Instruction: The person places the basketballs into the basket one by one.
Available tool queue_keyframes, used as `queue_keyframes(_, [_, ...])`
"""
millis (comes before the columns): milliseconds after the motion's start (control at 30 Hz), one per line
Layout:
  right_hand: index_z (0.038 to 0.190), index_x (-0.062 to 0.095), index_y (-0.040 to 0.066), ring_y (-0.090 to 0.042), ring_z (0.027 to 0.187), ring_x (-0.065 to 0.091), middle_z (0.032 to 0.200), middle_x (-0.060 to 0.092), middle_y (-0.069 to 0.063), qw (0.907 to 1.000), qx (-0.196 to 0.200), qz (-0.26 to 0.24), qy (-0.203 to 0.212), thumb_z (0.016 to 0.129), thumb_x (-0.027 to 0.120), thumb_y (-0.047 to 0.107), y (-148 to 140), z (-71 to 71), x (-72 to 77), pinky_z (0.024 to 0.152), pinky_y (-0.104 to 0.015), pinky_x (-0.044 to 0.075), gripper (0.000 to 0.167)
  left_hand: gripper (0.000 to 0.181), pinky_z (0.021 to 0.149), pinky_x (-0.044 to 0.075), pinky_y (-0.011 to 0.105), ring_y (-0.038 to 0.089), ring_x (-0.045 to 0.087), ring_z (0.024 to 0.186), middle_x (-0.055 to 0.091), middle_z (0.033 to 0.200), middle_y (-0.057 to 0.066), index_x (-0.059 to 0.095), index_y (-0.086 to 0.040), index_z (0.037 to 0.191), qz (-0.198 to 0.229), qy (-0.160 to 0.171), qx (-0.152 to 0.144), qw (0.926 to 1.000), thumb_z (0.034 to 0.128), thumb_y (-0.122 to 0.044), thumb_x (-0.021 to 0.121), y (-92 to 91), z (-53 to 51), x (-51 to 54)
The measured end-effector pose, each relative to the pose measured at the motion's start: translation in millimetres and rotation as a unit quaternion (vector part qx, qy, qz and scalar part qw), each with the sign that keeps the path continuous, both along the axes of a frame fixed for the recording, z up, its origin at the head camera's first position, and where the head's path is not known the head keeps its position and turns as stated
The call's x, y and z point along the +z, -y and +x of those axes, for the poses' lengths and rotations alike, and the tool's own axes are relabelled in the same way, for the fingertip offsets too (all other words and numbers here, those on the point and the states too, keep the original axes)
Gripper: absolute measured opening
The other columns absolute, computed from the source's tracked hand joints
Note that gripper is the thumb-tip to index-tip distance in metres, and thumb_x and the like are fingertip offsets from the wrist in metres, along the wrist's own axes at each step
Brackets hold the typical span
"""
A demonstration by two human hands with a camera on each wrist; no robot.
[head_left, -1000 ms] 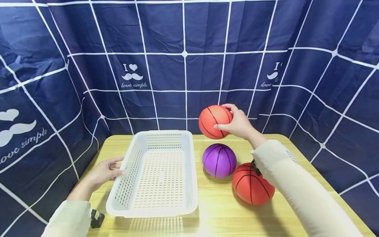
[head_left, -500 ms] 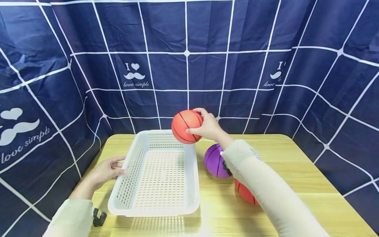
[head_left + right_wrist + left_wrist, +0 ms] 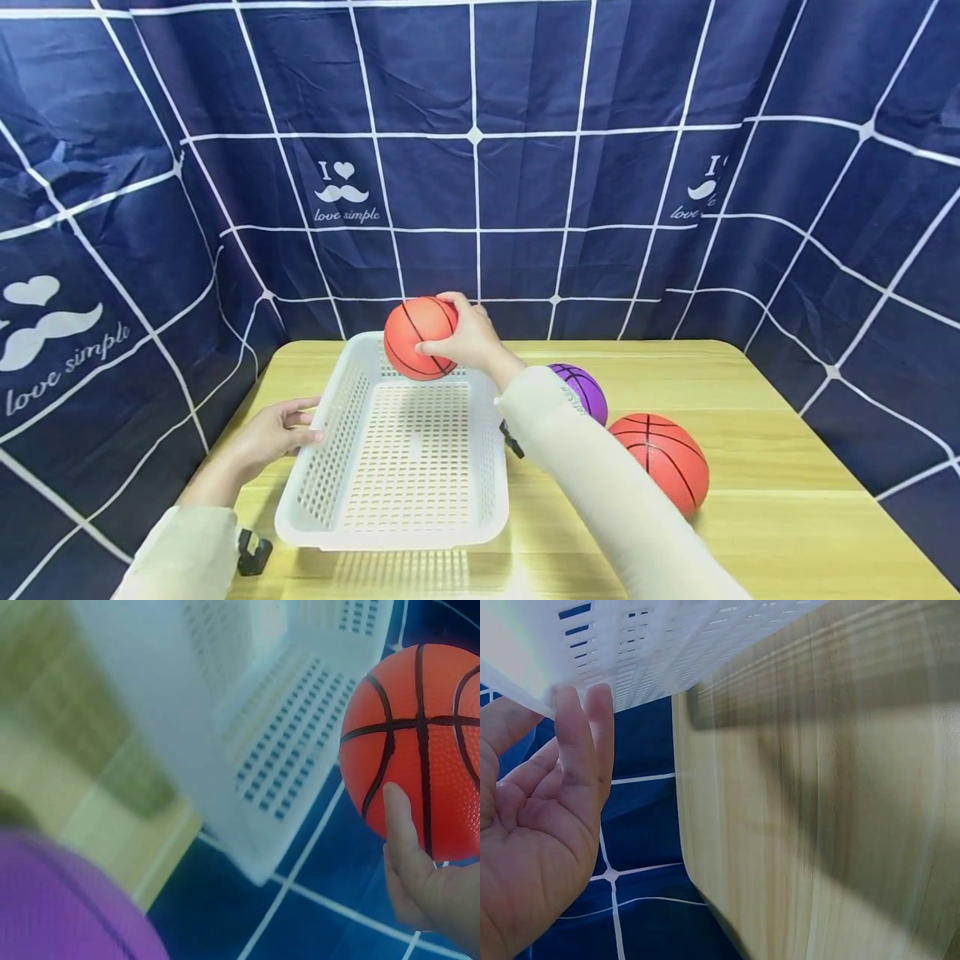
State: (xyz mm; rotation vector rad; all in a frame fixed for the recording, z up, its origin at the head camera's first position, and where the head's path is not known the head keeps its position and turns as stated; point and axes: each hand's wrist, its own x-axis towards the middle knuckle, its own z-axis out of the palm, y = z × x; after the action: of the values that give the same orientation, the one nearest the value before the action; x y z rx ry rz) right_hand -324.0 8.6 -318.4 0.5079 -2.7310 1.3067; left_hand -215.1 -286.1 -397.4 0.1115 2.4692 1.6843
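Observation:
A small orange toy basketball [image 3: 411, 337] is held by my right hand [image 3: 468, 337] over the far end of a white perforated plastic basket [image 3: 491, 500]. In the right wrist view the thumb lies across the orange basketball [image 3: 427, 750], which hangs beside the basket wall [image 3: 262, 847]. My left hand [image 3: 270, 437] grips the basket's left rim, thumb over the edge. The left wrist view shows the left hand [image 3: 547, 795] with fingers against the basket's outer side [image 3: 660, 652]. A purple basketball [image 3: 585, 390] rests right of the basket, partly covered by my right sleeve.
A second orange-red basketball [image 3: 663, 458] sits on the wooden table [image 3: 780, 500] at the right, partly behind the right forearm. A dark blue curtain with white lines [image 3: 525, 183] surrounds the table's back and sides. A black wrist device [image 3: 253, 552] shows at the left cuff.
My right hand has carried the orange basketball leftward and slightly down, from above the purple ball to over the basket. The left hand stays on the rim.

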Motion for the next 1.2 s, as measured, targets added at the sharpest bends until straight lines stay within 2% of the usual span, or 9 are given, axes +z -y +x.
queue_keyframes(300, [0.134,0.044,0.021,-0.030,0.109,0.048,0.121,0.045,-0.017,0.9998,0.002,-0.010,0.019,0.068,0.085,0.030,32,11.1,-21.0,0.084,-0.044,0.050,0.078,0.065,0.074,0.056,0.038,0.025,0.065,0.085,0.059,0.111,0.027,0.032,0.016,0.138,0.002,0.003,0.003,1.0000,0.0842,0.004,0.066,-0.2,0.7,0.1])
queue_keyframes(533, [0.134,0.045,0.022,-0.030,0.107,0.049,0.121,0.045,-0.016,0.9993,0.004,0.003,0.038,0.067,0.086,0.032,50,17.6,-38.6,0.082,-0.043,0.050,0.079,0.065,0.075,0.055,0.039,0.025,0.065,0.086,0.059,0.112,0.027,0.033,0.016,0.138,-0.009,0.006,0.010,0.9999,0.0845,0.003,0.067,-0.5,2.7,0.5])
queue_keyframes(833, [0.136,0.045,0.018,-0.030,0.111,0.048,0.124,0.045,-0.017,0.9994,-0.012,0.013,0.031,0.068,0.086,0.032,57,16.0,-56.0,0.087,-0.045,0.048,0.081,0.063,0.074,0.056,0.039,0.026,0.065,0.084,0.060,0.110,0.026,0.034,0.016,0.138,-0.009,0.003,0.015,0.9998,0.0845,0.005,0.066,-1.2,0.5,-0.6])
queue_keyframes(1200, [0.140,0.043,0.020,-0.034,0.115,0.044,0.125,0.044,-0.019,0.9987,-0.026,0.024,0.037,0.069,0.086,0.033,61,16.5,-73.0,0.088,-0.049,0.046,0.085,0.063,0.073,0.056,0.039,0.025,0.064,0.084,0.059,0.110,0.027,0.033,0.016,0.138,-0.010,-0.001,0.014,0.9999,0.0848,0.005,0.065,-1.8,1.6,0.0])
